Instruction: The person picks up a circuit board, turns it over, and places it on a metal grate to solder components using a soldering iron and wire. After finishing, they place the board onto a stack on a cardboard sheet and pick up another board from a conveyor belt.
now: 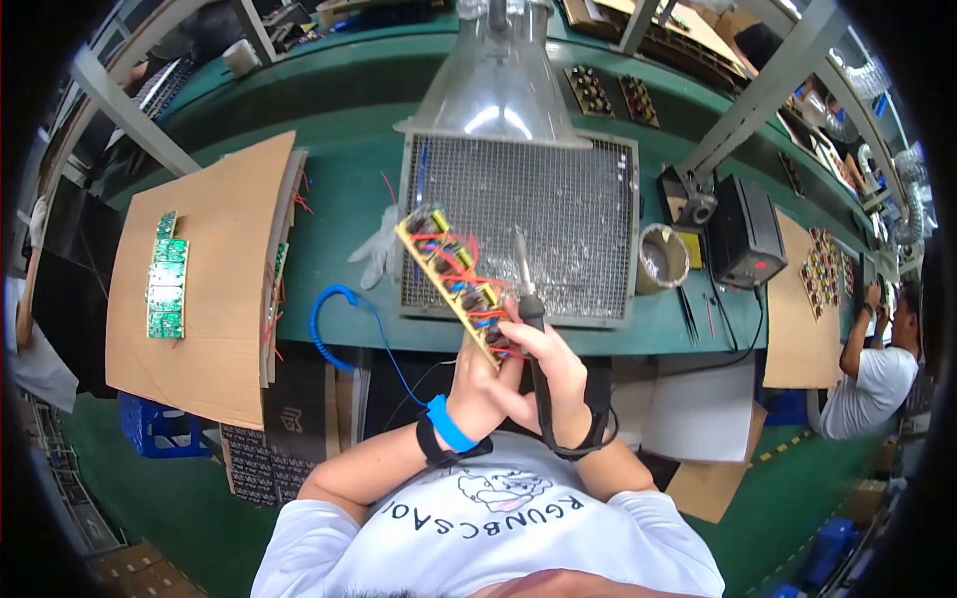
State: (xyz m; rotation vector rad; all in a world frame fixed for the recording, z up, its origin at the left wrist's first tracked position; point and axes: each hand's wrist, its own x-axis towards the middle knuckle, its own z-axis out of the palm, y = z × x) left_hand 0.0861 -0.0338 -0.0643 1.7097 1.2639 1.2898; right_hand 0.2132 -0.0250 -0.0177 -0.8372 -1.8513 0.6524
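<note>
Two things held mid-frame; left hand (pixel 478 384) grips the circuit board (pixel 457 283), right hand (pixel 561 379) wraps the soldering iron (pixel 533 314); steadying the board and slanting the tip in probably works best

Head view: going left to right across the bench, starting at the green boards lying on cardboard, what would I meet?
Green circuit boards, pale glove, hand-held circuit board with components, soldering iron, round container, black box-shaped unit, component-filled boards on the right-hand cardboard.
</note>
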